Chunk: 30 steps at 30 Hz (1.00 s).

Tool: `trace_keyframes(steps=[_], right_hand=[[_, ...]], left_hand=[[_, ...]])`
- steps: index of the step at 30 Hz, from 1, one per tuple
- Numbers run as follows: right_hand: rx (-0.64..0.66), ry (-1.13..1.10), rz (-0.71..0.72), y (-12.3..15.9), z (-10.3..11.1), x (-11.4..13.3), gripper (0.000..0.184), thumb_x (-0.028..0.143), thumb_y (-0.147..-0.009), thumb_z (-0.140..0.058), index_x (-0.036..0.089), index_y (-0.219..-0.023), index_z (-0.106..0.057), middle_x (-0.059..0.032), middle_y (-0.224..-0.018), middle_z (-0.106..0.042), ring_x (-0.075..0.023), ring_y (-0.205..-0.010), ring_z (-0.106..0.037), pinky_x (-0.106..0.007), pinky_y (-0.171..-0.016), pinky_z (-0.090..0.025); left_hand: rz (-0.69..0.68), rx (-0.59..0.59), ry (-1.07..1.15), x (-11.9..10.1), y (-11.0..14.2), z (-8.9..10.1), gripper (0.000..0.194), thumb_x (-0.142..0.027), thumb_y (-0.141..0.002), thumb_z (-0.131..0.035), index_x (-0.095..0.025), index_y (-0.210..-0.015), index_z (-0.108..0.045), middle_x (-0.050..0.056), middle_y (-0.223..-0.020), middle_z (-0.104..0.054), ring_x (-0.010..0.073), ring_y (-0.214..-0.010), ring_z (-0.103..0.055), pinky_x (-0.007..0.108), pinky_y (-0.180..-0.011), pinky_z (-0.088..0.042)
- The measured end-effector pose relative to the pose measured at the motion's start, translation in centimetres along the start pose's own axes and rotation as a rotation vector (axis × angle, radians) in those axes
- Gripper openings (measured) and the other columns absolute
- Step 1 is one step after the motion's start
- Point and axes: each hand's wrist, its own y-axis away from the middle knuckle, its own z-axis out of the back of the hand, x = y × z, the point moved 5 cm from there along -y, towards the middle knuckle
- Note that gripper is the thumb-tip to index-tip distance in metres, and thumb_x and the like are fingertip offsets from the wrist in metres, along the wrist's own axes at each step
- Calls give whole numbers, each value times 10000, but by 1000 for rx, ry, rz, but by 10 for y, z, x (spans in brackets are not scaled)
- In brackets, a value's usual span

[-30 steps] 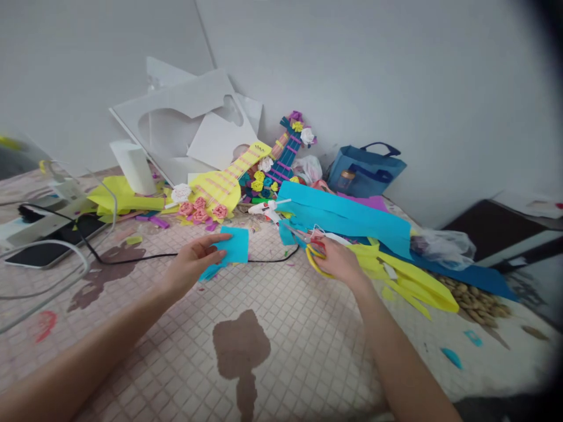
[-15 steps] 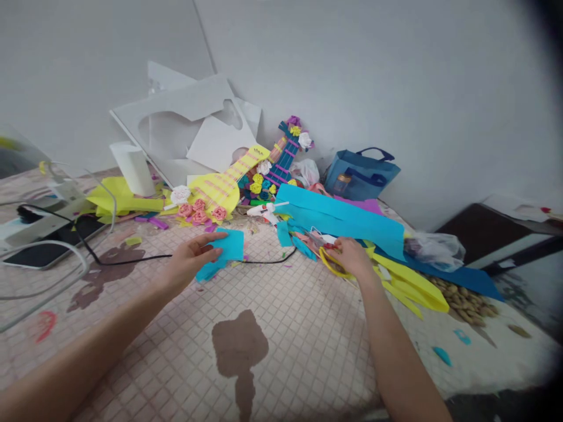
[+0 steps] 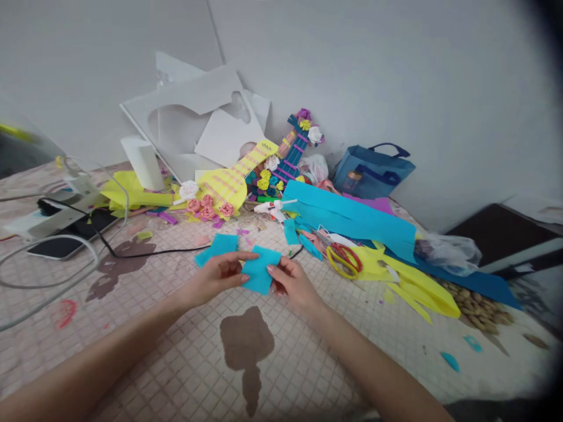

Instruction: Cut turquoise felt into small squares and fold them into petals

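Note:
Between my hands, above the middle of the table, is a small blue crepe paper piece (image 3: 261, 271). My left hand (image 3: 222, 274) pinches its left edge, thumb below and fingers above. My right hand (image 3: 294, 282) grips its right edge, with some fingers hidden behind the paper. Just behind my left hand, another blue paper piece (image 3: 221, 245) lies on the table. To the right rest scissors (image 3: 343, 261) with yellow and red handles, apart from both hands. A white glue gun (image 3: 269, 207) lies further back.
A yellow paper guitar (image 3: 229, 186) and pink paper roses (image 3: 206, 202) stand at the back. A long blue paper sheet (image 3: 347, 217), yellow strips (image 3: 413, 284) and peanuts (image 3: 477, 308) lie right. Cables and a power strip (image 3: 48, 220) occupy the left. A black cord (image 3: 149, 253) crosses behind my hands.
My right hand has left the scissors and moved left to the blue paper. My left hand has lifted a blue piece toward the middle, and both hands now hold it.

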Motion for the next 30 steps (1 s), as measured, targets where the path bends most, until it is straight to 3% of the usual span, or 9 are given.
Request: trace_keyframes(steps=[3,5,11,16,19,22,24,26,30], right_hand=[[-83,77,-15,-3,13,-4,307,460,-769,-620,166,-772,-530,65,-511,-470,-56,-404,-391,-170,-370,-267],[-98,133,-27,-6,23,-5,320,470,-759,-622,168,-741,-518,63,-525,-457,-56,-418,-395,-170,-372,-266],[-75,251,-26,-13,33,-6,345,483,-731,-641,174,-687,-492,62,-545,-439,-60,-458,-419,-175,-409,-298],[98,258,-42,-32,14,-13,324,479,-734,-629,184,-716,-495,58,-562,-459,-72,-446,-434,-191,-412,-330],[-50,389,91,-43,15,-6,275,432,-752,-613,189,-839,-521,29,-663,-516,-100,-513,-483,-212,-443,-377],[-197,606,298,-37,22,9,197,329,-807,-558,187,-943,-537,-3,-770,-556,-114,-590,-512,-236,-532,-414],[-117,755,397,-26,21,15,110,253,-823,-535,189,-911,-556,-11,-778,-565,-121,-628,-521,-245,-586,-423],[66,879,448,-16,17,17,88,183,-810,-538,194,-892,-567,-30,-846,-576,-140,-730,-549,-255,-649,-441],[375,1034,465,-4,10,17,241,55,-745,-531,201,-934,-562,-63,-1018,-555,-185,-978,-532,-309,-819,-445]], left_hand=[[-10,-8,-38,-1,-2,3,518,-309,-804,-622,-203,-1292,-484,105,-1063,-641,133,-701,-582,259,-597,-481],[-32,-69,-69,-2,-6,14,525,-328,-815,-602,-196,-1301,-454,118,-1090,-639,147,-753,-601,283,-654,-510],[23,-296,-409,-2,-12,63,340,-382,-783,-601,-150,-1029,-629,77,-879,-695,171,-718,-629,297,-656,-514],[18,-339,-748,-5,-12,74,263,-376,-784,-572,-169,-905,-680,30,-738,-688,144,-611,-582,255,-570,-457],[15,-329,-759,-3,-12,72,263,-371,-787,-565,-158,-899,-671,33,-729,-686,142,-607,-579,245,-553,-453],[-1,-323,-747,-2,-12,69,251,-349,-791,-563,-150,-906,-662,47,-790,-698,148,-643,-598,251,-586,-476],[-38,-298,-756,-3,-11,63,221,-319,-801,-555,-153,-906,-656,44,-809,-698,143,-655,-605,251,-613,-485],[-93,-236,-781,-4,-10,53,179,-279,-816,-539,-160,-889,-652,37,-811,-692,140,-678,-611,246,-639,-486],[-193,-47,-854,-2,-5,23,135,-216,-829,-524,-187,-878,-647,33,-861,-681,159,-807,-622,261,-725,-486]])
